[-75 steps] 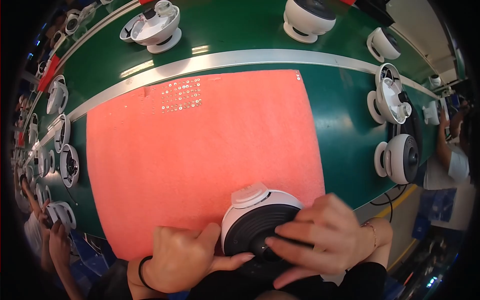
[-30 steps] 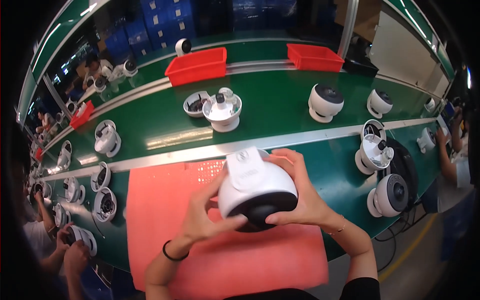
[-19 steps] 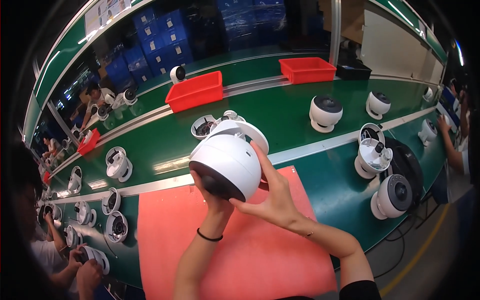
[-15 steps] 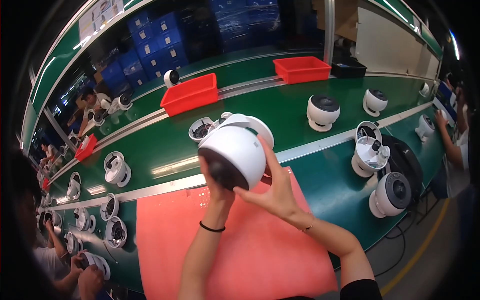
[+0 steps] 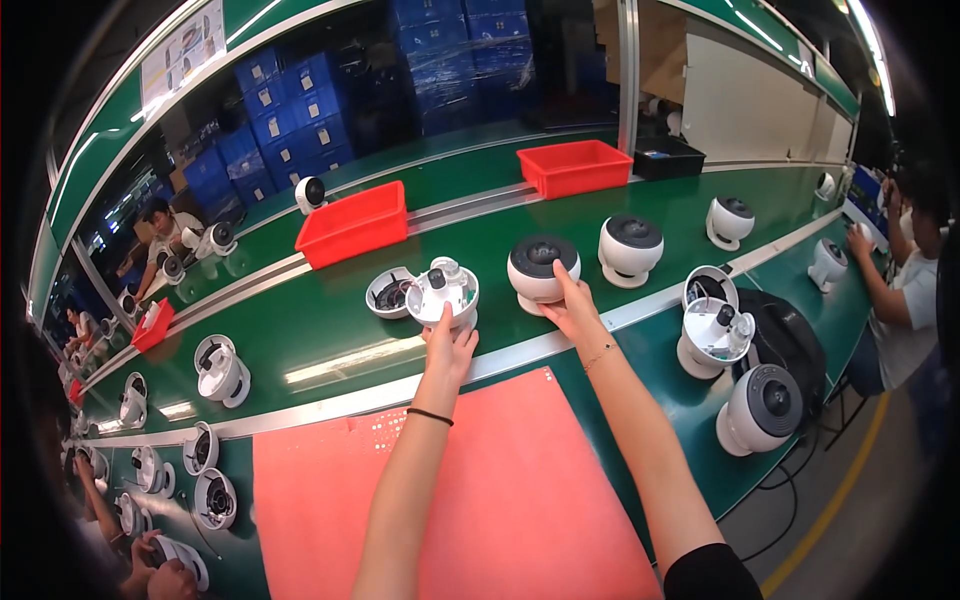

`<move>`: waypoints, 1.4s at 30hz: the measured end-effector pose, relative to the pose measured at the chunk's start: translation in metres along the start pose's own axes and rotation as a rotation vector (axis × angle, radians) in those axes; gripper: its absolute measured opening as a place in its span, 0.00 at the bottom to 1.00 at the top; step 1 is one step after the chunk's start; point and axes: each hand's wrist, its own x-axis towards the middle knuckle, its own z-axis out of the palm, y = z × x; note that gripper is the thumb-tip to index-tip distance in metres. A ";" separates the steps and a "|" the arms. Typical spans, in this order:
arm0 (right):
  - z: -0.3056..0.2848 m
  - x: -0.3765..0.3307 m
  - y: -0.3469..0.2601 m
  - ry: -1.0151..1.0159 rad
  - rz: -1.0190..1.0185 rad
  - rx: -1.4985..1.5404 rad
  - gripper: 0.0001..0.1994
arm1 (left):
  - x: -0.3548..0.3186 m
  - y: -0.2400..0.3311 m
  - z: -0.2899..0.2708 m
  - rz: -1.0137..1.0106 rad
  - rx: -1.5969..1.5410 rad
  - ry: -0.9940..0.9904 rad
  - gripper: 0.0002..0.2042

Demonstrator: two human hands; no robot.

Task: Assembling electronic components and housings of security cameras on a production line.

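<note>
My right hand (image 5: 572, 305) grips a round white camera (image 5: 530, 287) with a black face, standing on the green conveyor. Its fingertips lie on the black face and the thumb is low on the side. To its left, my left hand (image 5: 450, 348) has its fingers round the near side of an opened white camera housing (image 5: 462, 305) with parts showing inside. Touching or close beside that is a round white shell (image 5: 385, 298) with wires in it. Below my forearms lies a pink foam mat (image 5: 520, 450). The undersides of both held things are partly hidden.
Closed cameras stand right on the conveyor (image 5: 632, 248). An opened housing (image 5: 716, 335), another camera (image 5: 762, 408) and a black bag (image 5: 790, 335) are at right. Red bins (image 5: 352, 225) line the far side. Several opened housings (image 5: 222, 372) stand left. Co-workers sit at both ends.
The camera that both hands held above the mat now stands on the conveyor under my right hand. My left hand has left it and gone to the opened housing. The view has shifted slightly.
</note>
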 end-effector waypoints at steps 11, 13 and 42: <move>-0.022 -0.042 -0.014 0.163 0.114 -0.223 0.41 | -0.076 0.039 0.003 0.011 0.043 -0.062 0.26; -0.045 -0.049 -0.025 0.004 0.090 -0.433 0.42 | -0.106 0.058 0.001 0.006 0.254 -0.136 0.29; -0.033 -0.245 -0.042 -0.973 -1.182 -1.250 0.09 | -0.140 0.093 -0.030 -0.139 0.806 -0.443 0.17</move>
